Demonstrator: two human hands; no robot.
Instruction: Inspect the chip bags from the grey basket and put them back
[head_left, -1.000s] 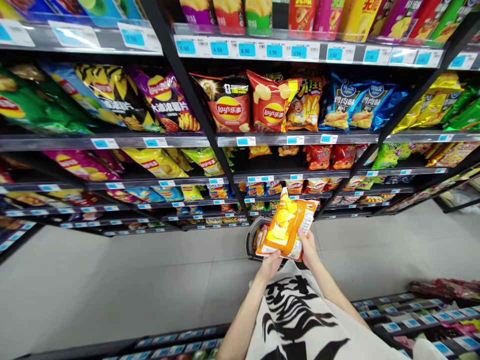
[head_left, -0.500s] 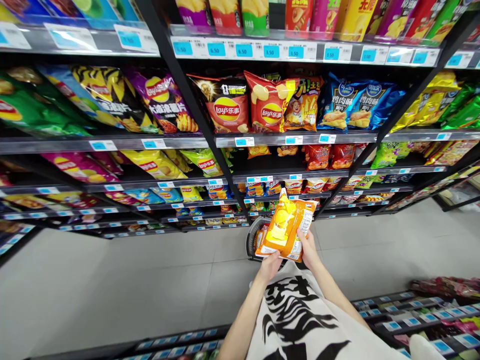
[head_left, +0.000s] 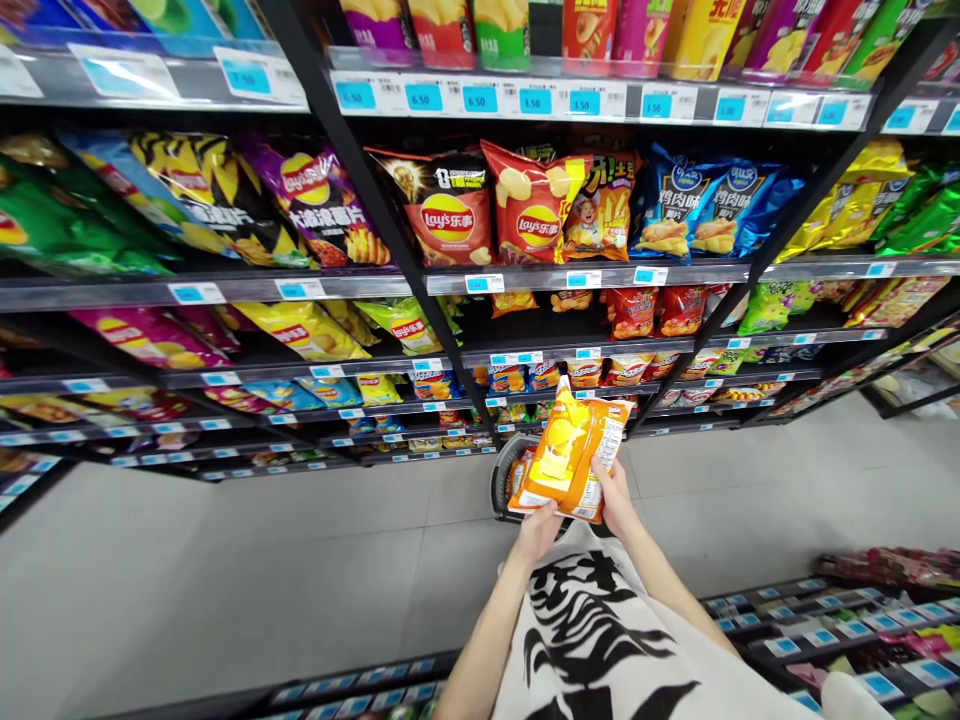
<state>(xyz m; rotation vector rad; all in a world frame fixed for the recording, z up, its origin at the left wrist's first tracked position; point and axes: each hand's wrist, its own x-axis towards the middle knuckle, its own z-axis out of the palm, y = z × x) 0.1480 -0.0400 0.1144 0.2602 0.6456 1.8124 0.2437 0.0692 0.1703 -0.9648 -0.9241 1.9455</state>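
Observation:
Between my two hands is an orange bag of chips [head_left: 568, 452], its printed back with a white label panel turned up toward me. My left hand [head_left: 538, 530] grips the bag's lower left edge. Along its right side, my right hand [head_left: 615, 494] is closed on it, thumb on top. The fingers beneath the bag are hidden. Below it on the floor stands a grey shopping basket [head_left: 498, 478], mostly covered by the bag, with orange and red packaging [head_left: 519, 470] visible inside.
Ahead rises a black shelf rack with price tags [head_left: 583, 279], holding red Lay's bags [head_left: 453, 215], blue chip bags [head_left: 667, 215] and canisters [head_left: 502, 35]. A grey tiled floor [head_left: 360, 570] lies below. Behind me, more shelves [head_left: 832, 635] run along the bottom and right.
The view has shifted very slightly, so the shelves sit a little further left. My hands and the bag of chips keep nearly the same pose.

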